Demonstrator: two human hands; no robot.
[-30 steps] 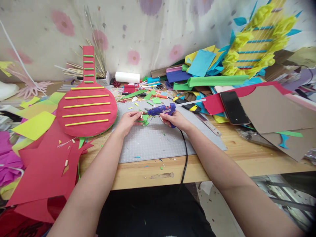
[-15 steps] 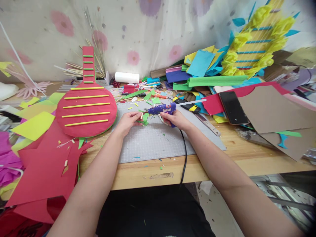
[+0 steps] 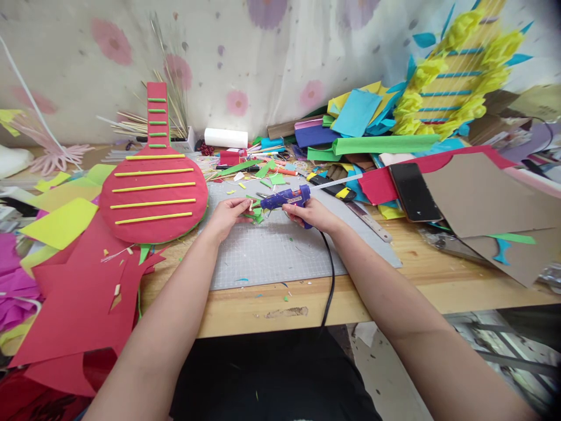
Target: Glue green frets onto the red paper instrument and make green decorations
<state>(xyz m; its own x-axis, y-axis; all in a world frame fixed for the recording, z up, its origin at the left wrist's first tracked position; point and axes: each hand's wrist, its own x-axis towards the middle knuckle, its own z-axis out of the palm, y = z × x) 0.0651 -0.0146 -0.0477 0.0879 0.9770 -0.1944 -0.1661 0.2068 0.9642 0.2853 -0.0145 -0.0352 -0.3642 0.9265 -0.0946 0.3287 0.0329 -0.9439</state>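
In my right hand is a blue glue gun, its nozzle pointing left and a whitish glue stick poking out of its back. The black cord drops over the table's front edge. My left hand is closed in a pinch on a small pale piece whose kind is too small to tell. The nozzle is close by this piece; whether they touch I cannot make out. Green paper scraps lie just beyond my left fingertips. Beneath both hands is a grey cutting mat.
At left, a red paper guitar shape with yellow and green strips stands over red sheets. To the right lie a metal ruler, a yellow-black cutter, a phone and brown cardboard. Coloured sheets pile up behind.
My right hand has tilted the glue gun and moved it slightly left and down, bringing its nozzle closer to the pale piece. My left hand has hardly moved.
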